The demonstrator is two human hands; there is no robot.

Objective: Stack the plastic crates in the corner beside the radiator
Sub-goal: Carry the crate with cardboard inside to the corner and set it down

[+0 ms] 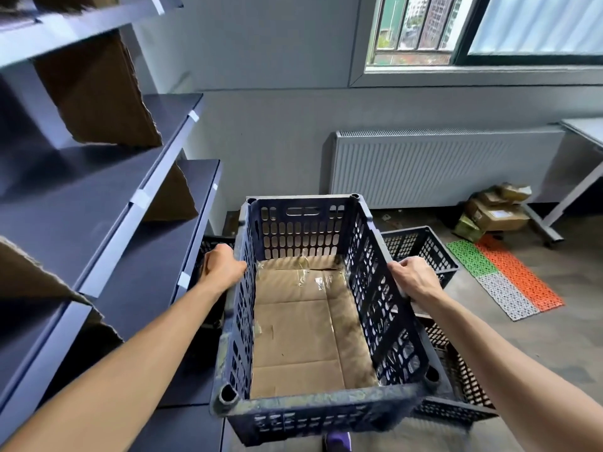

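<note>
I carry a dark blue perforated plastic crate [313,409] in front of me, lined with flat cardboard and bits of clear tape. My left hand [222,265] grips its left rim and my right hand [414,277] grips its right rim. Two more dark crates sit on the floor to the right: one [421,247] behind the held crate, another [456,380] partly hidden under its near right corner. A further crate [212,244] peeks out at the left, by the shelves. The white radiator [440,164] hangs on the wall under the window, with the corner to its left.
Dark blue metal shelving [107,197] with cardboard sheets runs along the left. Small cardboard boxes [496,212] and green, orange and grey floor mats [509,278] lie at the right, near a grey table leg [567,200]. A purple shoe tip [337,442] shows below the crate.
</note>
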